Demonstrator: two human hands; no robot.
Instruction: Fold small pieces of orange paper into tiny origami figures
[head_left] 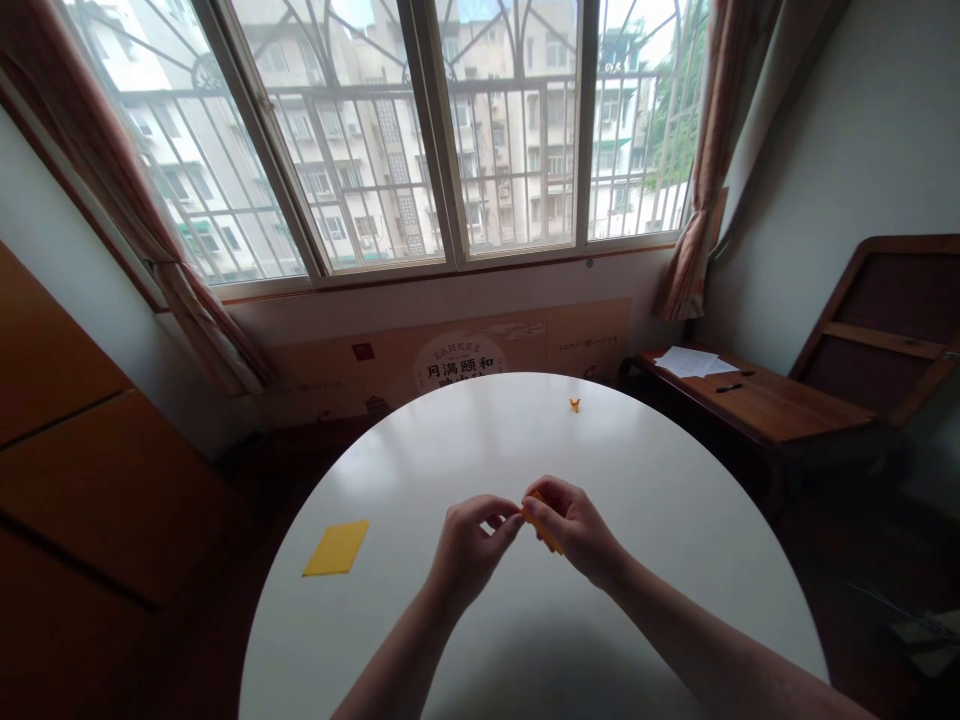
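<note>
Orange paper (550, 541) sits gripped in the right hand (576, 527).

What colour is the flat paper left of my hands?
Yellow; the paper shows best in the head view.

text: 月满颐和 (460, 368) | on: printed panel (397, 360) | line beneath: partly hidden | small lettering: illegible

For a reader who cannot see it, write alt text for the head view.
A person's right hand holds a small orange piece, likely paper, with the left hand at its edge, over a round white table. Flat yellow paper lies to the left; a tiny yellow shape sits near the far rim, before a barred window.
</note>
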